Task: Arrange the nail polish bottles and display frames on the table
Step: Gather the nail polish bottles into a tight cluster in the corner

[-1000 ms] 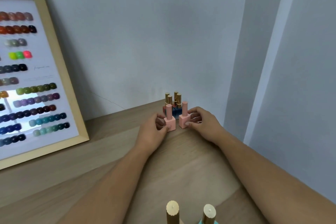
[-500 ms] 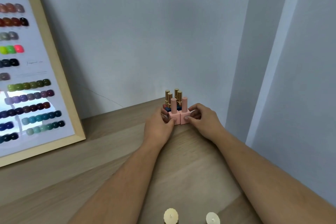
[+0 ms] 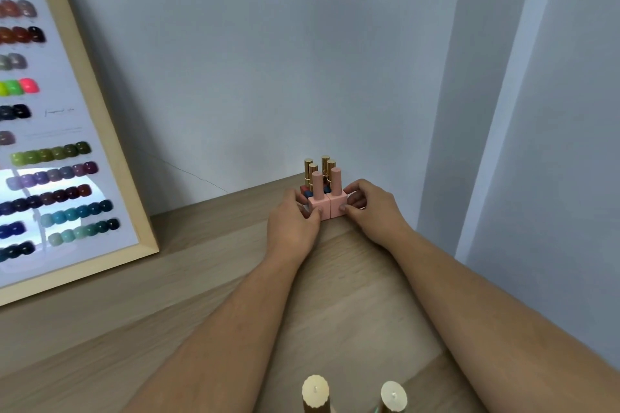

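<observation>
Pinching pink bottles (image 3: 320, 201) | left hand (image 3: 292, 228) | right hand (image 3: 372, 211) | bottles touching, upright

Body-wise it's just two arms in the shot. The left hand (image 3: 292, 228) and right hand (image 3: 372, 211) are both bare. Same goes for the left forearm (image 3: 214, 339) and right forearm (image 3: 486, 312), which are bare skin along the whole length that shows, right to the frame edge. Slim wrists, smooth arms. The thumbnails (image 3: 319, 210) look short and plain, but they're tiny here, so I can't swear to it.
</observation>
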Action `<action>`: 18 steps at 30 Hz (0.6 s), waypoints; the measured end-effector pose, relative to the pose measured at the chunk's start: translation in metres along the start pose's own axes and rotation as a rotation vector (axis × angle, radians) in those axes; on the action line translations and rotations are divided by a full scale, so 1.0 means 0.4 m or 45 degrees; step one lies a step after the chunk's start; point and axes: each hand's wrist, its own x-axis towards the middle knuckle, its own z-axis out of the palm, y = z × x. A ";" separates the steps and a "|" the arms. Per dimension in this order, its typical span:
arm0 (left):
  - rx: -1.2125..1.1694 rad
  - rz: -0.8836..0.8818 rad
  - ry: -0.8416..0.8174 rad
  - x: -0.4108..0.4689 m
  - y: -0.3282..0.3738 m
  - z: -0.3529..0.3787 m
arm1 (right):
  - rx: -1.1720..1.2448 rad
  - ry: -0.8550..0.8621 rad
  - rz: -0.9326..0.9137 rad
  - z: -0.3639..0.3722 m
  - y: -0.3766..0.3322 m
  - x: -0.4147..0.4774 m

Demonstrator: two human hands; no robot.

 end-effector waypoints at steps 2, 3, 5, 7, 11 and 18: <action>0.008 0.005 -0.008 0.000 0.000 0.000 | -0.004 0.000 -0.002 0.001 -0.001 0.002; 0.017 0.007 -0.012 0.000 0.000 0.000 | -0.002 0.002 -0.003 0.001 -0.001 0.003; 0.035 0.009 -0.018 0.002 0.000 0.001 | 0.001 0.004 0.002 0.000 0.002 0.003; 0.037 0.003 -0.020 0.004 0.001 0.002 | -0.003 0.002 0.006 0.001 0.003 0.004; 0.039 -0.018 -0.025 0.007 0.001 0.005 | -0.025 -0.010 0.016 0.004 0.001 0.010; 0.046 -0.042 -0.010 0.015 0.003 0.012 | -0.031 -0.009 0.010 0.007 -0.002 0.018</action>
